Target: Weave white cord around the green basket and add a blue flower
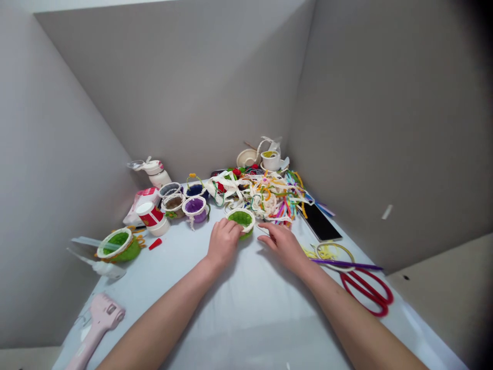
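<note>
A small green basket (242, 217) with a white braided rim stands on the table in front of me. My left hand (224, 240) grips its near left side, fingers closed over the rim. Just right of the basket is my right hand (283, 244), its thumb and forefinger apart and pointing at the rim. A thin pale sliver shows by the right fingertips, too small to make out. Behind the basket lies a tangled heap of lace trim (265, 200) and coloured strips.
Left are several finished small baskets, including a purple one (195, 209), another green basket (119, 245), a red-and-white tub (152, 216) and a pink glue gun (102, 318). Right are a phone (321, 223), a purple stick (346, 263) and red-handled scissors (365, 290). Grey walls enclose the back.
</note>
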Demonstrator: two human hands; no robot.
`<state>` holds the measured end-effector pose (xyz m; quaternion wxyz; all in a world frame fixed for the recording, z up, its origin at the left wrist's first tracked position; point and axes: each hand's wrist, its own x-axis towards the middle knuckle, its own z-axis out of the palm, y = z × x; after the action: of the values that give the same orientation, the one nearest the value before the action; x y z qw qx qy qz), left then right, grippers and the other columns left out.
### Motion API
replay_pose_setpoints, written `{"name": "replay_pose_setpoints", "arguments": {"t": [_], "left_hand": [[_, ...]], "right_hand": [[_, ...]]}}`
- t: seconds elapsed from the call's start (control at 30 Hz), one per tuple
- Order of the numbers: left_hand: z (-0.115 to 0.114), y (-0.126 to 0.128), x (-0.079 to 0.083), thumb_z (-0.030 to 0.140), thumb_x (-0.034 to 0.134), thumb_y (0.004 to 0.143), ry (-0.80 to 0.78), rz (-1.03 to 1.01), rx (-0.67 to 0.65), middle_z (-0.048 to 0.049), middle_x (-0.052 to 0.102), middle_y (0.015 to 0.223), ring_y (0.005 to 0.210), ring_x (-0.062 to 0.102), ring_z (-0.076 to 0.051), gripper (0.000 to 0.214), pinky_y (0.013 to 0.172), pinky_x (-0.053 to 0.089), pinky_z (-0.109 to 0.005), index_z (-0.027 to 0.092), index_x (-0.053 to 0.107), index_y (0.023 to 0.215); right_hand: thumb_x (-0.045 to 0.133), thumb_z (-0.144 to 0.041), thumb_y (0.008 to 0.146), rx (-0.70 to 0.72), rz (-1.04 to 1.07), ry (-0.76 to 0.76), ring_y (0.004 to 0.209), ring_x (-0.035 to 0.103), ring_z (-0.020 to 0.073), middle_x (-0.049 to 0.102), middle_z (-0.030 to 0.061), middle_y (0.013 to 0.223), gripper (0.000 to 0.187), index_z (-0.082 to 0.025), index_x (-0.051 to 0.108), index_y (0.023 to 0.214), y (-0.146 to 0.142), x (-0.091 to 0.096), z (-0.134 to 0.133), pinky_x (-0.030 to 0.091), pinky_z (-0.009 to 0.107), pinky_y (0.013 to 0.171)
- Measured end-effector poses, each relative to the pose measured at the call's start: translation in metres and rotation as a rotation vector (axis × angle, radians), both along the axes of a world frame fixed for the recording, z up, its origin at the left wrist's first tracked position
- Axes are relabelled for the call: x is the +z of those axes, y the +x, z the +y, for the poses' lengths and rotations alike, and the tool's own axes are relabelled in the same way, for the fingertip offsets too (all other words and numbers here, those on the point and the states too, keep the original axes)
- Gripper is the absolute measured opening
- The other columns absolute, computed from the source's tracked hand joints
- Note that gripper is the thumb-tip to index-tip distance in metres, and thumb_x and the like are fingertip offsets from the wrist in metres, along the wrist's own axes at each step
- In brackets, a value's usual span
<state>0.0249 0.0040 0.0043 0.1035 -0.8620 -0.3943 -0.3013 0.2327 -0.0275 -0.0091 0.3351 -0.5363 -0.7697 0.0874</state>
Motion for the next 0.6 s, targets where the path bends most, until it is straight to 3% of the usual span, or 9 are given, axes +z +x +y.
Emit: {"name": "replay_pose_setpoints", "arguments": {"t": [0.17,0.23,0.3,0.37,0.47,0.6], "left_hand": [[0.000,-0.005,0.001,0.027,0.061,0.090,-0.001,-0.011,-0.001,-0.0039,0.068,0.078,0.080,0.053,-0.021,0.011,0.068,0.032,-0.033,0.020,0.068,0.085],[-0.003,-0.008,0.000,0.034,0.063,0.089,-0.022,-0.018,-0.028,-0.0060,0.070,0.096,0.088,0.054,-0.022,0.017,0.074,0.035,-0.034,0.020,0.067,0.099],[-0.007,-0.012,-0.002,0.042,0.065,0.086,-0.036,-0.043,-0.035,-0.0097,0.065,0.117,0.100,0.053,-0.025,0.037,0.081,0.037,-0.036,0.020,0.061,0.115],[-0.009,-0.017,-0.005,0.044,0.065,0.085,-0.026,-0.099,-0.026,-0.0118,0.059,0.127,0.106,0.051,-0.026,0.046,0.088,0.037,-0.039,0.021,0.055,0.124],[-0.006,-0.026,-0.010,0.035,0.058,0.091,0.009,-0.272,0.015,-0.0104,0.060,0.118,0.107,0.052,-0.024,0.031,0.092,0.038,-0.039,0.021,0.056,0.118],[0.002,-0.034,-0.015,0.029,0.051,0.094,-0.052,-0.553,0.112,-0.0083,0.059,0.104,0.100,0.053,-0.021,0.017,0.086,0.043,-0.034,0.019,0.059,0.105]], "right_hand": [[0.058,-0.031,0.092,0.002,-0.019,-0.064,0.077,0.060,0.0200,0.067,0.0046,0.081,0.026,-0.017,0.062,0.113,-0.002,0.003,-0.004,0.042,0.031,0.076],[0.057,-0.029,0.092,0.008,-0.052,-0.120,0.077,0.060,0.0197,0.066,0.0040,0.081,0.021,-0.017,0.061,0.108,-0.004,0.004,-0.007,0.040,0.031,0.075],[0.058,-0.028,0.091,0.015,-0.097,-0.178,0.079,0.060,0.0200,0.066,0.0043,0.083,0.016,-0.017,0.059,0.102,-0.008,0.006,-0.011,0.039,0.030,0.073],[0.058,-0.026,0.090,0.029,-0.151,-0.212,0.083,0.059,0.0206,0.066,0.0055,0.087,0.013,-0.017,0.057,0.099,-0.013,0.008,-0.016,0.038,0.029,0.073],[0.051,-0.016,0.091,0.068,-0.231,-0.213,0.088,0.058,0.0203,0.065,0.0066,0.091,0.007,-0.017,0.056,0.096,-0.021,0.010,-0.024,0.036,0.030,0.077],[0.045,-0.010,0.093,0.118,-0.318,-0.192,0.086,0.055,0.0192,0.063,0.0059,0.090,0.015,-0.017,0.058,0.093,-0.029,0.006,-0.029,0.035,0.031,0.077]]}}
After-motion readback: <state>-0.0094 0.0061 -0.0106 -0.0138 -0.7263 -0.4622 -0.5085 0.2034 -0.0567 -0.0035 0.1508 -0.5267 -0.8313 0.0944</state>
